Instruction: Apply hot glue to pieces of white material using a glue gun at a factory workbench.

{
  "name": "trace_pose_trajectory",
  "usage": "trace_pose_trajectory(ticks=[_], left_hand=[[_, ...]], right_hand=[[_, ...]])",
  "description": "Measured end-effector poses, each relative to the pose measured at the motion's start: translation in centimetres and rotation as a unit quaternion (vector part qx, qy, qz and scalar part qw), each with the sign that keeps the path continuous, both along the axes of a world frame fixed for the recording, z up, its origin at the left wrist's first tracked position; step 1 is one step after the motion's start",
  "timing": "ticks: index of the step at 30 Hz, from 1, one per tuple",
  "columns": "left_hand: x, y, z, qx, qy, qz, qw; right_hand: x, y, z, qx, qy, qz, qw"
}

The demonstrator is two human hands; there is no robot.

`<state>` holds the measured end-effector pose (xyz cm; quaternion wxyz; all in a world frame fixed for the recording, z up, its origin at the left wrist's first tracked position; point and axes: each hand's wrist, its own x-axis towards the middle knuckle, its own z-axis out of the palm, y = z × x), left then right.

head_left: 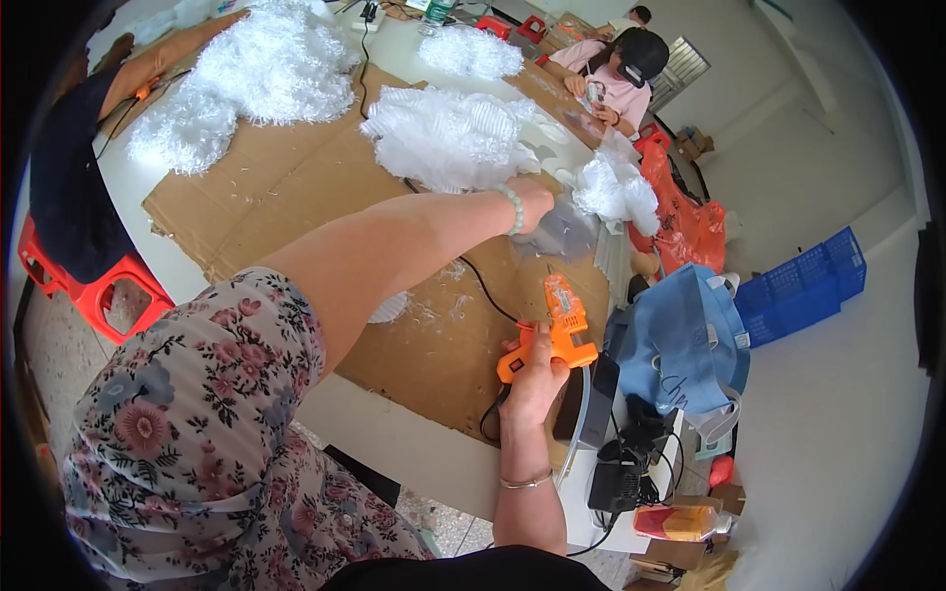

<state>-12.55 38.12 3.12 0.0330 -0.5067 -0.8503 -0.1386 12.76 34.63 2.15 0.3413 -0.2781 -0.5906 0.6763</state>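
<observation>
My right hand [533,379] is wrapped round the handle of an orange glue gun [564,330], its nozzle directed away from me over the cardboard. A dark cord runs from the gun. My left arm reaches across the table, and my left hand [533,203], with a pale bead bracelet at the wrist, is closed beside a greyish translucent plastic sheet [565,234]. Its fingertips are hidden, so what they hold cannot be made out. Just beyond lies a heap of white pleated, fringed pieces [448,138]. A white crumpled bundle [616,190] sits right of the hand.
Brown cardboard [296,212] covers much of the white table. A large white shredded heap [271,69] stands far left, near another person's arm [163,54]. A co-worker in pink [626,94] sits at the far right. Blue bag [680,340], black adapter [614,485] and cords crowd the right edge.
</observation>
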Motion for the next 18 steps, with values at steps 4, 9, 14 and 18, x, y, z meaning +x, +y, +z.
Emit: trace_pose_trajectory(ticks=[4, 9, 14, 18], left_hand=[[-0.4, -0.1, 0.0, 0.068, -0.068, -0.028, 0.995], [-0.8, -3.5, 3.2, 0.144, -0.214, -0.069, 0.964], [-0.2, -7.8, 5.0, 0.216, -0.371, -0.074, 0.9], [-0.1, -12.5, 3.8, 0.308, -0.399, -0.06, 0.862]], right_hand=[[0.2, -0.1, 0.2, -0.003, 0.005, -0.002, 1.0], [-0.1, 0.3, 0.4, -0.012, 0.019, -0.004, 1.0], [-0.1, 0.3, 0.4, 0.01, 0.013, 0.004, 1.0], [-0.3, -0.1, 0.3, 0.021, -0.004, 0.016, 1.0]])
